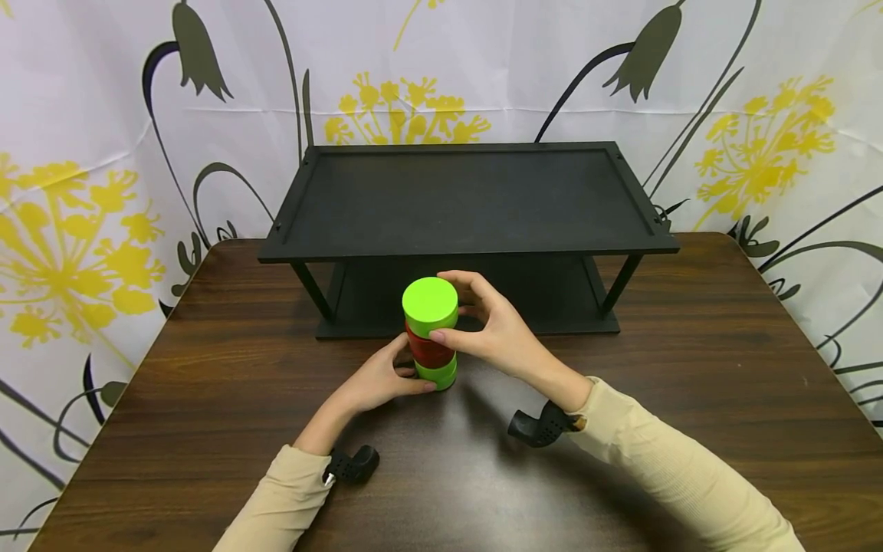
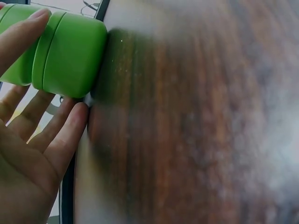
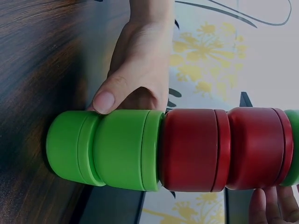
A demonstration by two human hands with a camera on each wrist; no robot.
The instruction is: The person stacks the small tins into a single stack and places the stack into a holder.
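A stack of small round lidded canisters stands upright on the table. At its top is a bright green canister, with red canisters beneath it and green canisters at the bottom. My right hand holds the top green canister between thumb and fingers, from the right. Low on the left, my left hand holds the bottom green canisters, its thumb near the seam between them and its fingers behind. The left wrist view shows the lowest canister standing on the wood.
Just behind the stack stands a black two-tier shelf, its upper board overhanging the lower one. The dark wooden table extends to both sides. A flower-patterned curtain hangs behind.
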